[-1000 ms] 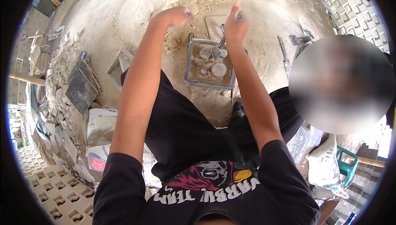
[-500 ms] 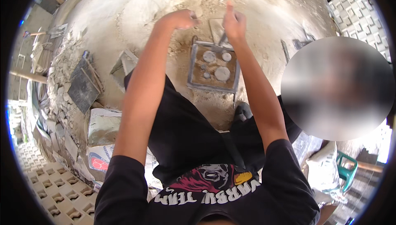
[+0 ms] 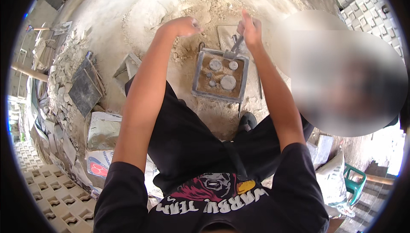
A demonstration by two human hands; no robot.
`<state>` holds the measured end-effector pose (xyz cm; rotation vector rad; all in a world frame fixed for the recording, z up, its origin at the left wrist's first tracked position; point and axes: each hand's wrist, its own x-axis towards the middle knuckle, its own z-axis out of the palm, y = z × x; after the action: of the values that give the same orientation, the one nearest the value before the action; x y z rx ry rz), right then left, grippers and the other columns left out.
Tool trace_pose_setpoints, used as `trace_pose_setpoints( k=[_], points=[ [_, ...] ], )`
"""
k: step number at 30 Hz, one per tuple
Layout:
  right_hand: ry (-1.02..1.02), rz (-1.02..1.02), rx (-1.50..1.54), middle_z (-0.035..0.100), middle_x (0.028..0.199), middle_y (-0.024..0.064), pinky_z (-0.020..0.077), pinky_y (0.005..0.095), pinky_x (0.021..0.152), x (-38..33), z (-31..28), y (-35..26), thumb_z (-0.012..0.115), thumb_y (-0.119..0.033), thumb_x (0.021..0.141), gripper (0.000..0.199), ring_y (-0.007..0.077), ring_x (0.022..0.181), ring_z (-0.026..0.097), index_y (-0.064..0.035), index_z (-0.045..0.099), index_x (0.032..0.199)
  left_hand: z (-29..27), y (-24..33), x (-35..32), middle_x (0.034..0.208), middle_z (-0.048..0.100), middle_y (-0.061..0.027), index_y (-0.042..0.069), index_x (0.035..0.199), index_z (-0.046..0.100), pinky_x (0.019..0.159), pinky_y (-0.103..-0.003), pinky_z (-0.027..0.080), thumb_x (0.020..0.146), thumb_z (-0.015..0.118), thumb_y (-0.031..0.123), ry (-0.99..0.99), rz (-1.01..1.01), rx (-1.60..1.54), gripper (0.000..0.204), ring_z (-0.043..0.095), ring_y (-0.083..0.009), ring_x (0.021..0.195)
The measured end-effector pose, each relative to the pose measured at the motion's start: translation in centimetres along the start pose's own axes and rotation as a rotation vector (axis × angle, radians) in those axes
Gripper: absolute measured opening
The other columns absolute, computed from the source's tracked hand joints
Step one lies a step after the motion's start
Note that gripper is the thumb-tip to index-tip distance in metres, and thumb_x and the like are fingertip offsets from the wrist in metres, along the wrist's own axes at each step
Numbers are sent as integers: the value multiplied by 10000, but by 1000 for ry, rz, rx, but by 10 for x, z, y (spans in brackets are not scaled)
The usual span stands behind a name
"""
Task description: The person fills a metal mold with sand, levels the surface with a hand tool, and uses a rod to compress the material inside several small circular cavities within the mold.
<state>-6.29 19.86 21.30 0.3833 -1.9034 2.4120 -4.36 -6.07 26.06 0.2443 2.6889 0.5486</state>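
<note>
A square grey mould frame (image 3: 196, 76) lies on the ground in front of me, packed with brown sand (image 3: 206, 84). Several round grey discs (image 3: 228, 82) of different sizes sit in the sand, level with it or nearly so. My right hand (image 3: 251, 29), thumb up, is closed around the handle of a grey trowel-like tool (image 3: 230, 54). The tool's flat end rests at or just over the frame's far edge. My left hand (image 3: 186, 27) is curled beyond the frame's far left corner, over loose sand; whatever its fingers hold, if anything, is hidden.
A pale flat board (image 3: 226, 36) lies beyond the frame, near heaped sand (image 3: 213, 4). At left are an empty-looking box frame (image 3: 127, 68), a dark panel (image 3: 85, 92), rubble (image 3: 64, 90) and a bag (image 3: 99, 162). A green chair (image 3: 355, 182) stands at right; a blurred area hides part there.
My view has shifted slightly, so the frame sits lower in it. My right hand has moved a little right, and the tool's flat end now shows more plainly at the frame's far edge.
</note>
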Motion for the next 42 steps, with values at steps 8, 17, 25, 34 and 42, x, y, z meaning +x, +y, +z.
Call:
trace_pose_setpoints(
  k=[8, 17, 25, 34, 42],
  points=[
    [-33, -87, -171, 363, 482, -43, 226, 275, 435, -4, 59, 6, 608, -296, 947, 514, 66, 434, 312, -118, 417, 505, -2, -6, 5, 1257, 610, -183, 85, 1283, 577, 962, -399, 451, 909, 542, 541, 2, 62, -46, 591, 594, -292, 1138],
    [-260, -19, -168, 372, 505, -60, 233, 273, 429, 4, 79, 21, 604, -231, 925, 449, 57, 445, 299, -118, 433, 525, -7, -7, -4, 1228, 626, -166, 90, 1286, 565, 938, -410, 467, 923, 549, 458, 43, -61, 32, 518, 604, -293, 1116],
    [-275, 89, -294, 362, 471, -58, 214, 272, 412, 5, 96, 17, 583, -162, 922, 452, 61, 416, 281, -144, 383, 517, -15, -18, -4, 1184, 649, -165, 92, 1276, 573, 934, -398, 472, 910, 578, 384, 145, -128, 42, 468, 608, -287, 1115],
    [-481, 221, -376, 392, 513, -46, 235, 279, 432, 15, 104, 13, 576, -186, 903, 347, 78, 449, 324, -118, 496, 572, -35, -69, -10, 1168, 663, -110, 84, 1259, 586, 971, -386, 444, 907, 559, 460, 102, -111, -27, 516, 620, -249, 1075],
    [-440, 206, -235, 378, 510, -42, 248, 291, 463, 10, 96, 3, 580, -177, 896, 342, 89, 464, 313, -111, 482, 575, -33, -90, -7, 1202, 645, -93, 90, 1317, 541, 967, -408, 455, 918, 536, 478, -26, -197, -109, 556, 600, -203, 1120]
  ],
)
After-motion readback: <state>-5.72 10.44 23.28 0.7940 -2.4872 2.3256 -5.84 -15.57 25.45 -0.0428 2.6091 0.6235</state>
